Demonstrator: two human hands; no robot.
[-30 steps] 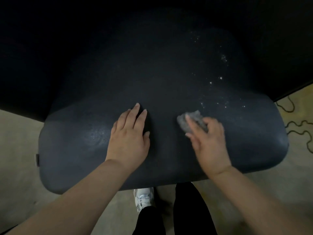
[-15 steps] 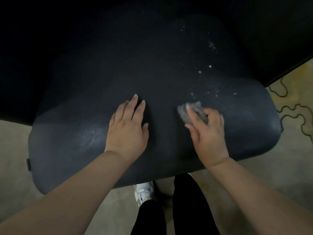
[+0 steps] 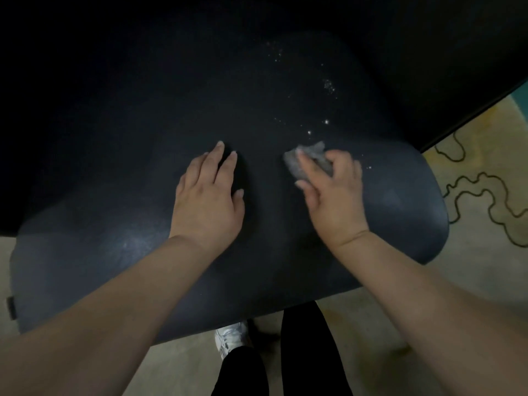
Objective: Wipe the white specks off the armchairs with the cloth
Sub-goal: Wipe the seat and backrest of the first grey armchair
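Head view: looks down on a dark armchair seat filling most of the frame, front edge toward the bottom.
Left hand: lies flat on the seat just left of centre, fingers straight and slightly spread, palm down, holding nothing.
Right hand: sits right of centre, fingers bent over a grey cloth and pressing it against the seat; slightly blurred.
Cloth: bunched, poking out above and left of the right fingers, touching the seat near the middle of the frame.
White specks: scattered over the seat in the upper right, from just above the cloth up toward the top centre; a few more just right of the right hand.
Seat surface: faint sheen toward the lower left, darker toward the top.
Floor: pale beige, visible at lower left, bottom and right.
Dark wavy line: winds across the floor at the right edge.
White shoe: bottom centre, below the seat's front edge.
Black trouser legs: bottom centre, beside and below the shoe.
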